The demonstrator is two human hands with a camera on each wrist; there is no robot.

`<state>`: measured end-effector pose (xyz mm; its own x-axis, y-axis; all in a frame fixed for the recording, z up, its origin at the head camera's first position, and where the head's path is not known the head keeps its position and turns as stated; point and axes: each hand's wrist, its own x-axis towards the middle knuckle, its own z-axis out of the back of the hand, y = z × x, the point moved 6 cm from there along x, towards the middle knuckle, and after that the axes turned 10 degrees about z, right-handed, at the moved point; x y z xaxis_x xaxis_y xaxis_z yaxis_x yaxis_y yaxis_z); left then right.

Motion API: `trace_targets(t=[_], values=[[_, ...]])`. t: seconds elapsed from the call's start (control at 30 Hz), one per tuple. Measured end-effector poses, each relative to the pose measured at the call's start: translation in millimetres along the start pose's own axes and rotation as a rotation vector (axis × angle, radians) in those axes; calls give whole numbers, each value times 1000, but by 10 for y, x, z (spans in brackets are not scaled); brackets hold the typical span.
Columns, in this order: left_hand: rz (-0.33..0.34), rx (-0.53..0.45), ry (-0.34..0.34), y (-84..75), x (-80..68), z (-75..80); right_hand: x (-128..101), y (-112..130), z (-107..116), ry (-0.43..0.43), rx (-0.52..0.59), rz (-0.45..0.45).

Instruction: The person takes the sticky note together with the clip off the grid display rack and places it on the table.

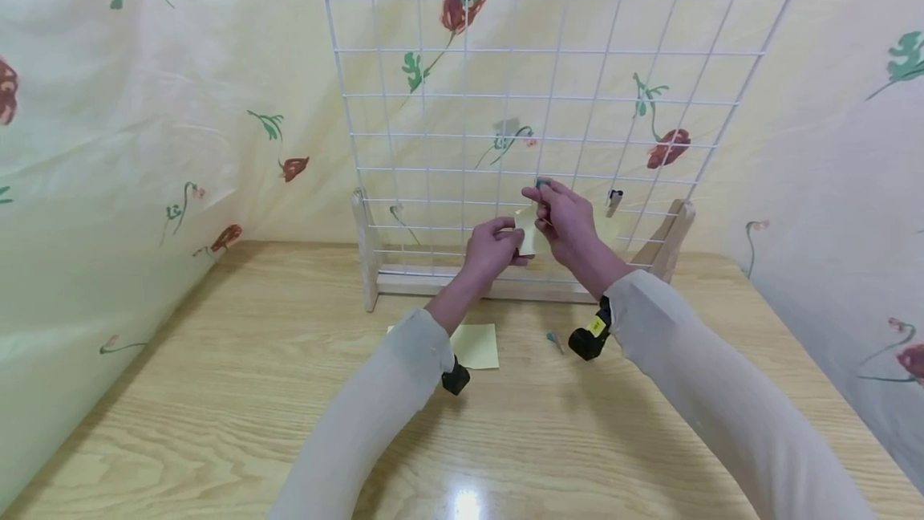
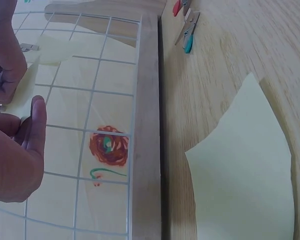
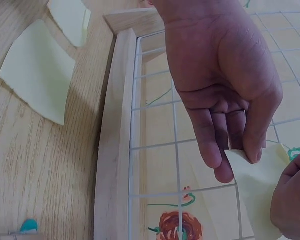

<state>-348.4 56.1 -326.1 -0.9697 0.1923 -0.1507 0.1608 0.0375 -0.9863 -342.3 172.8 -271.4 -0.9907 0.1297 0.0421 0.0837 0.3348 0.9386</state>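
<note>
A wooden desk (image 1: pixel 216 392) stands before floral cloth (image 1: pixel 144 103). Both hands, the left hand (image 1: pixel 494 247) and the right hand (image 1: pixel 566 219), pinch a yellow note (image 1: pixel 529 237) at the wire grid (image 1: pixel 549 62); only the left wrist view shows what seem to be clothespins (image 2: pixel 189 31).

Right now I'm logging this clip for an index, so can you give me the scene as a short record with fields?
Setting: wooden table, floral cloth behind
Fixture: white wire grid upright in a wooden base
Left hand: pinches the yellow note at its lower edge
Right hand: pinches the same note's top against the grid
On table: another yellow paper, a small clothespin
On grid: a clip to the right of the hands
</note>
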Motion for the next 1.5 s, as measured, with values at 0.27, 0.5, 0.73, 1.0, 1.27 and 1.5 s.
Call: trace_targets(t=[0.27, 0.5, 0.73, 1.0, 1.27, 1.5], values=[[6, -3, -8, 25, -14, -1, -63, 15, 25, 12, 97, -31], [5, 24, 3, 86, -69, 1, -129, 78, 85, 46, 130, -23], [23, 15, 29, 168, -151, 1, -268, 123, 131, 73, 162, -34], [63, 2, 70, 279, -270, 63, -423, 134, 185, 89, 171, -48], [55, 78, 64, 319, -372, 224, -579, 86, 357, 113, 162, -70], [38, 108, 82, 368, -506, 394, -686, -48, 498, 127, 114, -92]])
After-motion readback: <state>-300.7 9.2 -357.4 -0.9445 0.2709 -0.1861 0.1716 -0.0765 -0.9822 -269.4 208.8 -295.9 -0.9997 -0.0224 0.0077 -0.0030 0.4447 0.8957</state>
